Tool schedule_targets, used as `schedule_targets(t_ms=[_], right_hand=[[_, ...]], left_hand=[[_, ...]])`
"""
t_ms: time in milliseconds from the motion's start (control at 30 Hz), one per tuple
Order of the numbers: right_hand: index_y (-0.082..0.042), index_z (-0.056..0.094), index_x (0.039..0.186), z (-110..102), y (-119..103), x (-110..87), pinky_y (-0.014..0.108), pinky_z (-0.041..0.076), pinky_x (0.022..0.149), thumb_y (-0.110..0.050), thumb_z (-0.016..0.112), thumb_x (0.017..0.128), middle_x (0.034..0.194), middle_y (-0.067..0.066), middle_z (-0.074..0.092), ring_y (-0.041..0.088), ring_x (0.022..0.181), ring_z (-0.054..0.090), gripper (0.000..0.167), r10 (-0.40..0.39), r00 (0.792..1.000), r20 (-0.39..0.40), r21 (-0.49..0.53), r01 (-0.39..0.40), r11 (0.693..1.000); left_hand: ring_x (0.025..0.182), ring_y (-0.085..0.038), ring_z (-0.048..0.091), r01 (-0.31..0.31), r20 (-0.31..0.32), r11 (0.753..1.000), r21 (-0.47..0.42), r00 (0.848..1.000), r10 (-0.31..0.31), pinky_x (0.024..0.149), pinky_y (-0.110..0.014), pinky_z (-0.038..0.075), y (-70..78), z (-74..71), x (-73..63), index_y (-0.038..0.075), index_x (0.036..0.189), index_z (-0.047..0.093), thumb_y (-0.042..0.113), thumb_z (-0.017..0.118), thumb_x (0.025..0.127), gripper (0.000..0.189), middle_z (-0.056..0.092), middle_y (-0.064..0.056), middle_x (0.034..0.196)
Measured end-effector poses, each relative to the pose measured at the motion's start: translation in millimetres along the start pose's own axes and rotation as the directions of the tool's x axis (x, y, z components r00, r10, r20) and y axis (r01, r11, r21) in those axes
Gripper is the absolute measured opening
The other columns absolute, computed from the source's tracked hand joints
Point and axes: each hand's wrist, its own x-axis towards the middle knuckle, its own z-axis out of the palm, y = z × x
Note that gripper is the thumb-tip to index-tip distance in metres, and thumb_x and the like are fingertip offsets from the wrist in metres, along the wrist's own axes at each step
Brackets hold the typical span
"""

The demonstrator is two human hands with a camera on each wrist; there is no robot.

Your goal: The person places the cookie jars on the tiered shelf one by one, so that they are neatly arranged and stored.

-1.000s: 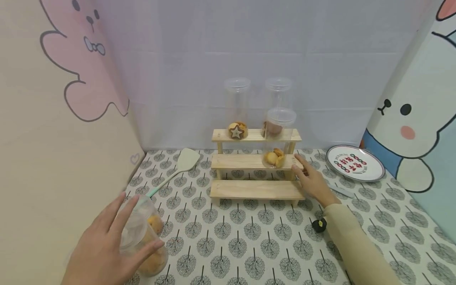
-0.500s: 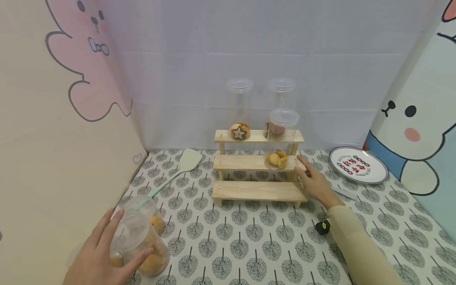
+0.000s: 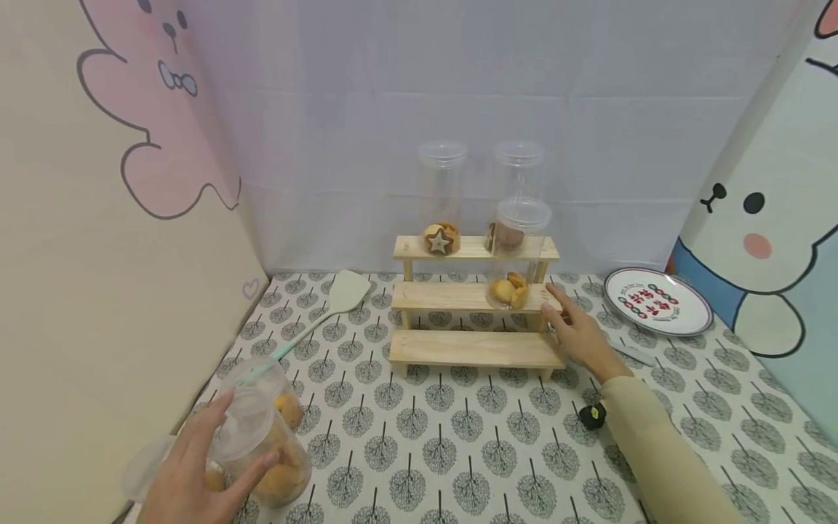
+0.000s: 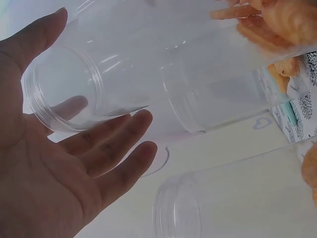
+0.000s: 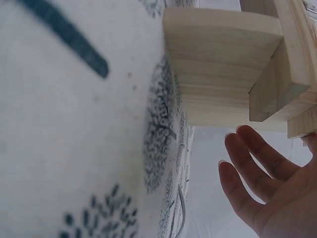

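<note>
My left hand (image 3: 190, 466), fingers spread, is around the lid end of a clear cookie jar (image 3: 278, 455) at the lower left. In the left wrist view there is a gap between the palm and the jar's lid (image 4: 64, 89). Another jar with cookies (image 3: 262, 386) stands just behind it, and a third jar (image 3: 147, 466) is partly hidden by the hand. My right hand (image 3: 579, 338) touches the right end of a three-step wooden shelf (image 3: 452, 295) with thumb and index finger. Its other fingers (image 5: 257, 163) extend loosely below the boards.
Two jars (image 3: 442, 185) with cookies stand on the top step; one jar (image 3: 520, 247) is on the middle step. A spatula (image 3: 347, 291) lies left of the shelf. A plate (image 3: 657, 302), a grey handle (image 3: 631, 354) and a small black object (image 3: 592, 415) lie on the right.
My left hand has drawn slightly back and down from the front jar, showing more of the jar at far left. The right hand stays at the shelf's end. The view has shifted slightly.
</note>
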Motion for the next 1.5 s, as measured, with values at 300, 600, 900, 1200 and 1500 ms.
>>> schedule_targets(t_ms=[300,600,900,1200,1500], right_hand=[[-0.051,0.009,0.156,1,1,0.9,0.074,0.034,0.104,-0.071,0.029,0.097,0.145,0.031,0.047,0.047,0.129,0.048,0.066,0.004,1.0,-0.007,-0.018,-0.005,1.0],[-0.05,0.009,0.156,0,0,1.4,0.074,0.033,0.104,-0.072,0.03,0.097,0.145,0.031,0.046,0.048,0.13,0.047,0.067,0.011,1.0,-0.004,-0.02,-0.011,1.0],[-0.052,0.01,0.156,-1,2,1.9,0.074,0.035,0.103,-0.072,0.03,0.096,0.145,0.031,0.046,0.047,0.129,0.047,0.066,0.006,1.0,0.003,-0.007,-0.006,1.0],[-0.051,0.009,0.156,-2,0,1.3,0.074,0.035,0.103,-0.072,0.03,0.096,0.146,0.03,0.044,0.047,0.13,0.047,0.066,0.007,1.0,0.001,-0.006,-0.007,1.0],[-0.047,0.011,0.157,-1,0,0.8,0.075,0.037,0.1,-0.071,0.029,0.098,0.141,0.03,0.049,0.046,0.125,0.051,0.067,-0.016,1.0,0.006,-0.04,0.016,0.999]], left_hand=[[0.106,0.004,0.043,0.005,-0.044,1.0,0.028,0.999,-0.004,0.075,-0.024,0.039,2.9,1.6,-0.9,0.021,0.152,0.042,0.028,0.095,0.063,0.105,0.057,-0.009,0.132],[0.105,0.004,0.043,0.031,-0.05,0.999,0.025,0.998,-0.03,0.075,-0.022,0.037,3.4,2.1,-2.5,0.024,0.153,0.042,0.029,0.095,0.063,0.104,0.058,-0.008,0.13],[0.105,0.014,0.043,-0.053,-0.129,0.998,-0.021,0.99,0.05,0.077,-0.011,0.038,6.3,3.2,-1.1,0.017,0.144,0.054,0.024,0.099,0.05,0.105,0.063,-0.008,0.125],[0.111,-0.014,0.055,-0.078,-0.01,0.997,-0.015,0.997,0.078,0.086,-0.027,0.048,24.4,2.8,14.3,0.027,0.145,0.053,0.038,0.097,0.056,0.099,0.062,-0.005,0.129],[0.118,-0.024,0.059,-0.234,-0.004,0.966,-0.107,0.972,0.235,0.09,-0.043,0.054,60.0,18.8,48.0,0.024,0.146,0.051,0.031,0.096,0.062,0.095,0.061,-0.001,0.132]])
